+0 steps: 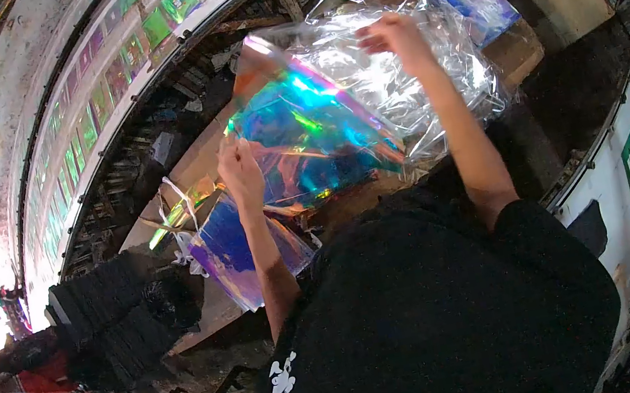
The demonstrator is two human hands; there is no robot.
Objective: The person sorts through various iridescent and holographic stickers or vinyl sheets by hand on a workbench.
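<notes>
My left hand (242,171) is closed on the left edge of an iridescent plastic sheet (303,127), which shines blue, green and pink and looks see-through in parts. Over a crumpled heap of clear plastic film (349,49) hovers my right hand (395,40), its fingers slightly bent and apart, a little blurred. Whether it touches the film is hard to see. Below my left hand lies a stack of purple-blue iridescent sheets (228,248), with white ties and a yellowish strip (181,215) beside it.
Brown cardboard (199,153) lies under the plastic. A printed blue and white packet (470,4) rests at the upper right. Black stacked material (107,323) stands at the left. Beyond runs a long white machine or belt (135,68) carrying iridescent pieces. A white panel (623,195) curves along the right.
</notes>
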